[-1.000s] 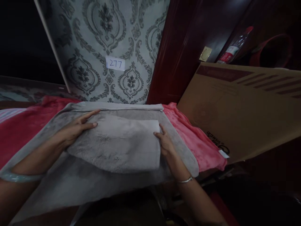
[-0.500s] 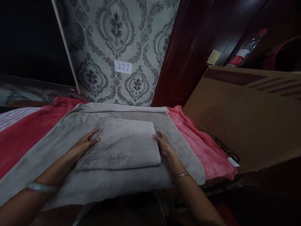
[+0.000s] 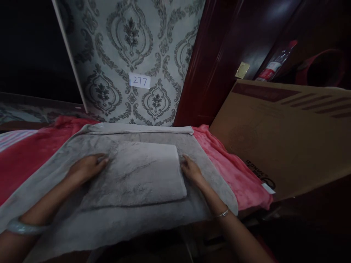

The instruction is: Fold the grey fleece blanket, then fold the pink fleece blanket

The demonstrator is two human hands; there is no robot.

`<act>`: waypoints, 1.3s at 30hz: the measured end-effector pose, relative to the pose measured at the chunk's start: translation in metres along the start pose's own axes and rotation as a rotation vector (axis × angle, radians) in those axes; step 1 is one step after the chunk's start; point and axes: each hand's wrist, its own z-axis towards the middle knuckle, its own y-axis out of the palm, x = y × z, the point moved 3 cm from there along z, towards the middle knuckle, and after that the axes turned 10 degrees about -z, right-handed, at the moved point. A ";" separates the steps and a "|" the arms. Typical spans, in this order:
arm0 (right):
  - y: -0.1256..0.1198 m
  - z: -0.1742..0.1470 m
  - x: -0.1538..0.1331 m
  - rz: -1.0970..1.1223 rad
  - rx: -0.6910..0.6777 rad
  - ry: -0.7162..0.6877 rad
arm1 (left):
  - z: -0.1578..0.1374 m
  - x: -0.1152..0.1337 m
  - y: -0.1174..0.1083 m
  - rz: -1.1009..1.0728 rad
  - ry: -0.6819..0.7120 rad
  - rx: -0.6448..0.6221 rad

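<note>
A folded grey plush cloth (image 3: 148,175) lies flat at the centre of the frame, its smooth edge towards the right and its lower edge casting a dark line. It rests on a spread grey blanket (image 3: 216,175) that has a pale turned-over band along its far side. The left hand (image 3: 88,167), left of centre, has its fingers bent and its thumb closed against them on a bit of grey fabric — whether that belongs to the folded cloth or to the layer below, I cannot tell. The right hand (image 3: 192,171) curls at the folded cloth's right edge, thumb and forefinger near each other; I cannot tell whether they grip it.

A pale bangle (image 3: 27,227) circles the left wrist, a thin silver bracelet (image 3: 224,212) the right. A pinkish-red blanket (image 3: 225,160) shows beyond the grey one on 2 sides, with a striped cloth (image 3: 18,138) at the left edge of the frame. Above, a paper label (image 3: 139,80) reading 277 is on damask wallpaper (image 3: 131,36). At right stands a cardboard box (image 3: 290,135) — its YANGZI lettering upside down — and behind its top edge leans a red-capped plastic bottle (image 3: 275,64).
</note>
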 end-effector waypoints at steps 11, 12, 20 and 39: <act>0.128 0.047 -0.158 -0.511 -0.148 -0.390 | 0.037 0.103 0.070 0.210 0.178 0.036; 0.133 0.048 -0.149 -0.541 -0.172 -0.377 | 0.035 0.098 0.076 0.228 0.174 0.029; 0.077 0.070 -0.073 -0.671 -0.129 -0.095 | 0.042 0.087 0.081 0.290 0.156 0.002; 0.110 -0.023 -0.116 -0.646 -0.090 -0.343 | 0.037 0.092 0.079 0.285 0.125 -0.027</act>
